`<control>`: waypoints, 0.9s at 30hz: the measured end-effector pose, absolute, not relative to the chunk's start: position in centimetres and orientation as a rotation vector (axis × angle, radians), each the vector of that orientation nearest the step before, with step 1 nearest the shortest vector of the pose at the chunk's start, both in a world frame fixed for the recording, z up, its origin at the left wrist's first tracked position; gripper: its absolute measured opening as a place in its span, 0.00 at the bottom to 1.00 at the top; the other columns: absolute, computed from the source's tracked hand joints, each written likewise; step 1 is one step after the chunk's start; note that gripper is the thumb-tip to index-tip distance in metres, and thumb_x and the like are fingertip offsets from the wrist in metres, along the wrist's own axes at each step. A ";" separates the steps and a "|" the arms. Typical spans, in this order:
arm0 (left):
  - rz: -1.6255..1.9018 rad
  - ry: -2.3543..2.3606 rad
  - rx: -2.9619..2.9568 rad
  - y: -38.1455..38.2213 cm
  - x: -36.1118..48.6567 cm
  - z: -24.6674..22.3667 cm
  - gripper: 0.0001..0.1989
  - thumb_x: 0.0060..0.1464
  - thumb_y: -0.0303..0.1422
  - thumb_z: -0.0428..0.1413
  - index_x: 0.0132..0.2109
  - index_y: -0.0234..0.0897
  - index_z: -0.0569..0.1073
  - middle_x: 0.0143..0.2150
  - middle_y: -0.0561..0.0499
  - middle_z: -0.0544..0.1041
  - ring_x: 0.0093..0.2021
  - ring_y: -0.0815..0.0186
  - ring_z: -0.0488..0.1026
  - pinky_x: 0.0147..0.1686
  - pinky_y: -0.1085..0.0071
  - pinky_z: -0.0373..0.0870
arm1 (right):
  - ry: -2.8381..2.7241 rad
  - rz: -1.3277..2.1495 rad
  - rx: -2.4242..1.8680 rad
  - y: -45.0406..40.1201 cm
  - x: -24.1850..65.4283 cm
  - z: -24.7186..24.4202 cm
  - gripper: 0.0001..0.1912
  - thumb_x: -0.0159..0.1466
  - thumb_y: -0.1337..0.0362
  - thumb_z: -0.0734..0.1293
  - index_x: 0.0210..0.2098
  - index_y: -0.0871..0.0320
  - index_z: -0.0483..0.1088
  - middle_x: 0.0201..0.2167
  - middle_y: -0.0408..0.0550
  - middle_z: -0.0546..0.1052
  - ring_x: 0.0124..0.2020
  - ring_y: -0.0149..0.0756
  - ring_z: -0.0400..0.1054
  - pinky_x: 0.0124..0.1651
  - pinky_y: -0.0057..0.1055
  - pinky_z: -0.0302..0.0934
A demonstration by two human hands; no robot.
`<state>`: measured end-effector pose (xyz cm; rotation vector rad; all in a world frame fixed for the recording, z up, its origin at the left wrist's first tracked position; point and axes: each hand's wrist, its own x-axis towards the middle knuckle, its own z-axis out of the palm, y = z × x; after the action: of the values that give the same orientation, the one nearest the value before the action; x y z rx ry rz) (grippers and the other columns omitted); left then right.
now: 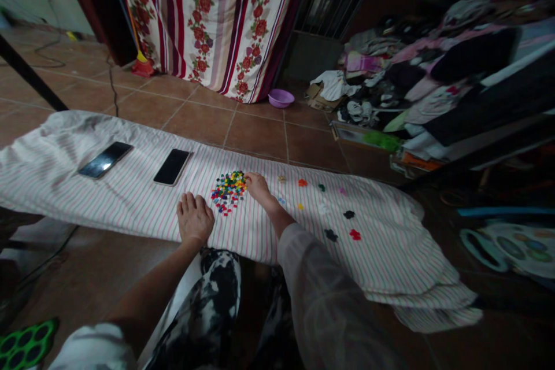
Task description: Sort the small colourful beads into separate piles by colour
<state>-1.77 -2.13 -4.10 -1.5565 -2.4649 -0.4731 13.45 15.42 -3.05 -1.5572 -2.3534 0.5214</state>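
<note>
A mixed heap of small coloured pieces (pixel 229 189) lies on the striped cloth (pixel 264 243). At the heap's right edge is my right hand (pixel 259 188), its fingers drawn together; anything between the fingertips is too small to make out. My left hand (pixel 195 218) rests flat on the cloth, left of the heap, fingers spread and holding nothing. Right of my right hand are several small single-colour piles, among them an orange pile (pixel 302 182), a yellow pile (pixel 300 206), a red pile (pixel 355 235) and a black pile (pixel 349 214).
Two phones lie on the cloth at the left, one dark phone (pixel 172 167) and one with a shiny screen (pixel 106 160). Beyond the cloth, a purple basin (pixel 281 98) stands on the tiled floor near a floral curtain (pixel 229 17). Clothes (pixel 416 69) are heaped at the right.
</note>
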 end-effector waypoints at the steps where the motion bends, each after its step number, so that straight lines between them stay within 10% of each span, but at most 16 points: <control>1: -0.476 -2.466 -1.557 -2.1 -1.8 -4.1 0.21 0.58 0.35 0.42 0.52 0.27 0.68 0.61 0.30 0.64 0.65 0.47 0.55 0.60 0.51 0.53 | -2.345 0.525 -1.566 15.4 13.4 -3.1 0.15 0.64 0.71 0.58 0.42 0.56 0.75 0.41 0.49 0.77 0.44 0.34 0.68 0.47 0.26 0.59; 27: -0.463 -2.478 -1.558 -2.1 -1.8 -4.0 0.22 0.58 0.35 0.42 0.53 0.26 0.68 0.61 0.30 0.63 0.65 0.46 0.55 0.61 0.52 0.52 | -2.240 0.579 -1.499 15.5 13.4 -4.6 0.13 0.60 0.70 0.61 0.42 0.56 0.73 0.37 0.47 0.75 0.36 0.32 0.68 0.43 0.26 0.61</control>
<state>-1.76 -2.13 -3.99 -1.5577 -2.4776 -0.4627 13.43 15.49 -4.63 -1.4991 -2.2397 0.5786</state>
